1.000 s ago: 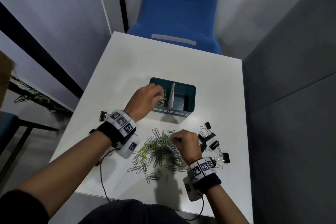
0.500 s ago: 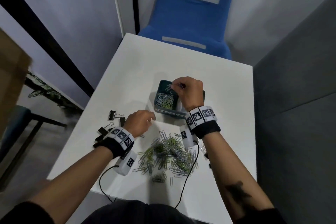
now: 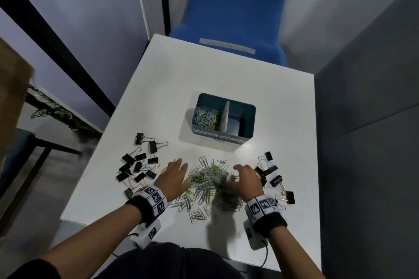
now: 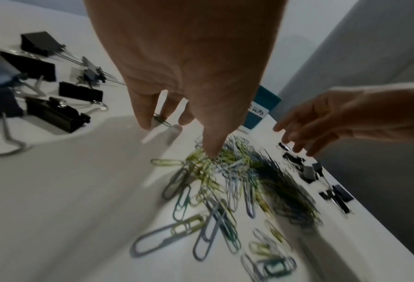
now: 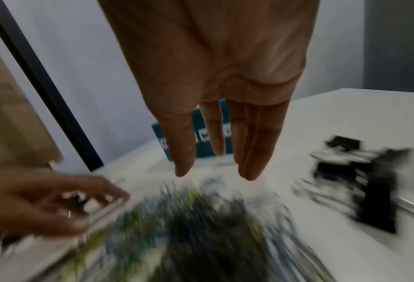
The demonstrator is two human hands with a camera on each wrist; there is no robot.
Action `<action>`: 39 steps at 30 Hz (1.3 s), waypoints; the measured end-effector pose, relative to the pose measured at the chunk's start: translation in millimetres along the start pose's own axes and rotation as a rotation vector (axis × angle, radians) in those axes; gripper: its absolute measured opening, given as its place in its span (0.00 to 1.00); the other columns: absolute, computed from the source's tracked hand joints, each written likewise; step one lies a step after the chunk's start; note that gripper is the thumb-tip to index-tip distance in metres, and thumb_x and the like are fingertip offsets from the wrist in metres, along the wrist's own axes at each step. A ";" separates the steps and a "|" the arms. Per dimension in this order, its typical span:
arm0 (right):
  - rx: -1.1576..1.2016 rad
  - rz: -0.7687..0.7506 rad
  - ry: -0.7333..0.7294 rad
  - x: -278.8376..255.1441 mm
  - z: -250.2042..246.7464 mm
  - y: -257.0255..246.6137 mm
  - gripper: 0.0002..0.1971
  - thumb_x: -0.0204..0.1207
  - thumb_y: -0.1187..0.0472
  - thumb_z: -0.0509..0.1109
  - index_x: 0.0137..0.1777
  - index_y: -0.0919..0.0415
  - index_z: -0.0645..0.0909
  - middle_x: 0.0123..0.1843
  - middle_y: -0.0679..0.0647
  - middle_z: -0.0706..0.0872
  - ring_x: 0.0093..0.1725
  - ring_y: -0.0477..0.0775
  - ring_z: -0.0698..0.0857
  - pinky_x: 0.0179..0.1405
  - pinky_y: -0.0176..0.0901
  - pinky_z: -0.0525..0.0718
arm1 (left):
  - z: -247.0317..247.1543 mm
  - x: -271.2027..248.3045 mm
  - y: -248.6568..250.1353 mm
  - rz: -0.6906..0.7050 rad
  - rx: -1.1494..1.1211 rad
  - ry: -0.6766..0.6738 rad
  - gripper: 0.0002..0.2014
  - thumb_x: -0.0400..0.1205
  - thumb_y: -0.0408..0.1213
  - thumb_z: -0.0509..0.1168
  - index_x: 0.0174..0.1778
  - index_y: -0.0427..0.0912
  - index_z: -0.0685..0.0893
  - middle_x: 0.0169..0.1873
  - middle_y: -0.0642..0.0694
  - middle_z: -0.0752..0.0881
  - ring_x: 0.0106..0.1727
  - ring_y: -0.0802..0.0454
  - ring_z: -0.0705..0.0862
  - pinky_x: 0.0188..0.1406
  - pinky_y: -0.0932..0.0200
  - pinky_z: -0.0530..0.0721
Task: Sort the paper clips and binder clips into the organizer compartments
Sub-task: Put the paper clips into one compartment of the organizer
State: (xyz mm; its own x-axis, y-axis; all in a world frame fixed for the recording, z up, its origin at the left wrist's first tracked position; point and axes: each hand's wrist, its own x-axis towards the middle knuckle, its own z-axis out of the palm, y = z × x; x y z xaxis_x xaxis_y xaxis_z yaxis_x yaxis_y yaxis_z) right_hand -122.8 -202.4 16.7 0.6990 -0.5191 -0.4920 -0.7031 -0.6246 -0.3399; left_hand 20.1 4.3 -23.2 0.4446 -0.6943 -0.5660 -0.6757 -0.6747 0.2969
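Observation:
A teal two-compartment organizer (image 3: 247, 110) stands mid-table. Its left compartment holds paper clips (image 3: 205, 116); the right one looks empty. A loose pile of paper clips (image 3: 204, 179) lies in front of me. My left hand (image 3: 181, 172) is at the pile's left edge, fingers straight and spread, and its thumb (image 4: 210, 150) touches the pile (image 4: 237, 171). My right hand (image 3: 238, 174) hovers over the pile's right side with straight fingers (image 5: 249, 164), holding nothing. Black binder clips lie in a left group (image 3: 138, 165) and a right group (image 3: 272, 176).
The white table (image 3: 204, 75) ends close to my body and on the right, near the right binder clips. A blue chair (image 3: 235, 11) stands behind the far edge. A grey partition (image 3: 367, 120) borders the right side. Wrist cables hang off the near edge.
My right hand has come back from above the organizer's left compartment to the pile. My left hand has uncurled and now sits at the pile's left edge.

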 end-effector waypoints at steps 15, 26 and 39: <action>0.099 -0.174 0.007 -25.2 67.2 17.7 0.31 0.67 0.60 0.76 0.72 0.54 0.72 0.62 0.60 0.77 0.59 0.62 0.78 0.54 0.51 0.82 | 11.6 -4.0 -4.1 0.006 -0.007 0.214 0.34 0.84 0.44 0.61 0.82 0.41 0.54 0.83 0.39 0.54 0.79 0.41 0.62 0.71 0.46 0.73; 0.020 -0.232 0.054 -60.5 81.2 46.3 0.18 0.71 0.57 0.76 0.60 0.50 0.78 0.51 0.52 0.80 0.46 0.54 0.81 0.33 0.42 0.78 | 22.0 -16.2 -22.6 0.287 0.009 0.261 0.19 0.82 0.39 0.65 0.69 0.41 0.76 0.62 0.41 0.78 0.58 0.41 0.80 0.42 0.46 0.85; -0.087 -0.328 -0.065 -43.0 109.7 6.1 0.09 0.73 0.52 0.69 0.44 0.58 0.80 0.44 0.57 0.83 0.38 0.64 0.85 0.31 0.47 0.76 | 33.2 -19.2 8.6 0.087 0.104 -0.100 0.21 0.74 0.55 0.71 0.48 0.42 0.76 0.45 0.44 0.82 0.47 0.42 0.83 0.39 0.53 0.76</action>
State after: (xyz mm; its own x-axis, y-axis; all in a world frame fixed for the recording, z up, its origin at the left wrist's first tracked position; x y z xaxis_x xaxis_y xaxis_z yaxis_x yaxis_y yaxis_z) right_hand -171.5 -119.8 -52.2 0.8740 -0.2461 -0.4190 -0.4268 -0.8011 -0.4197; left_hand -13.9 20.1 -35.3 0.3250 -0.7171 -0.6166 -0.7684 -0.5802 0.2698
